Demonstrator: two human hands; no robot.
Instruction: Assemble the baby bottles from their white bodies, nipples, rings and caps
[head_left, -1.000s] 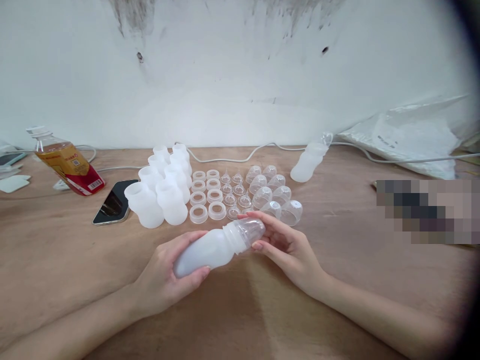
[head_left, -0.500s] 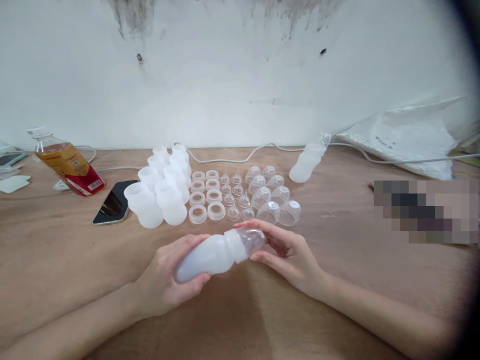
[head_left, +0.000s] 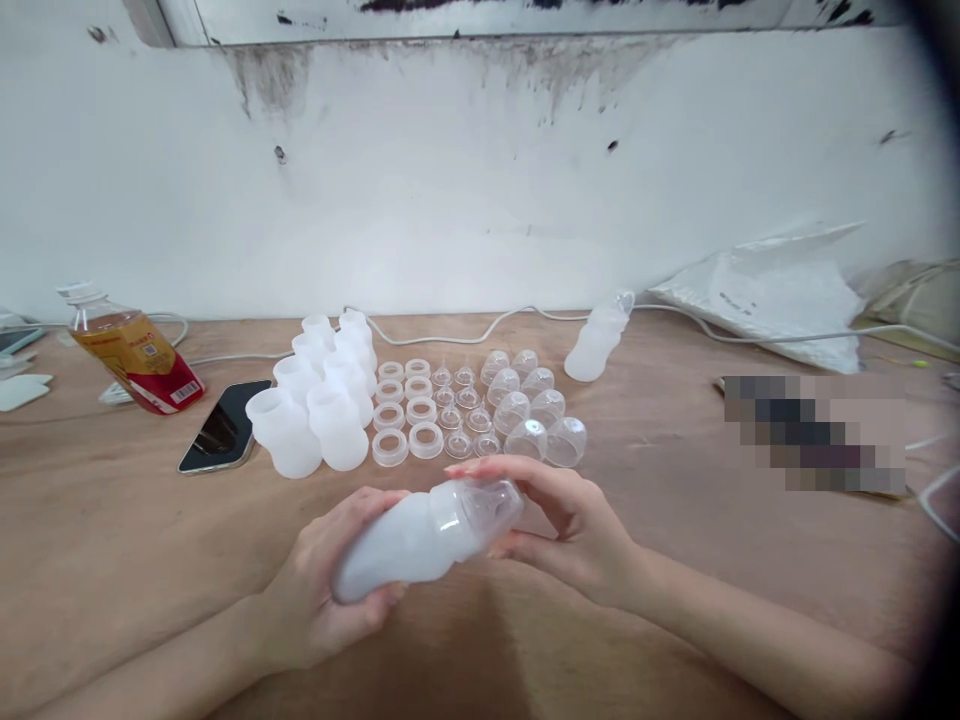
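Note:
A frosted white baby bottle (head_left: 397,548) lies tilted between my hands, its clear domed cap (head_left: 491,510) pointing right. My left hand (head_left: 330,575) is wrapped round the bottle's body. With fingers above and thumb below, my right hand (head_left: 566,530) grips the cap end near the collar. Beyond them stand rows of open white bottle bodies (head_left: 337,425), then collar rings (head_left: 426,440), clear nipples (head_left: 478,420) and clear domed caps (head_left: 566,442). Another capped baby bottle (head_left: 592,345) stands farther back on the right.
A phone (head_left: 225,428) lies left of the bottle bodies, near a drink bottle (head_left: 139,350). A white cable (head_left: 487,335) runs along the wall. At the right are a plastic bag (head_left: 780,300) and a blurred-out flat object (head_left: 817,435) on the wooden table (head_left: 645,440).
The view has tipped upward, showing more wall. Both hands and the held bottle sit slightly lower and farther left in the view. The grip is about the same.

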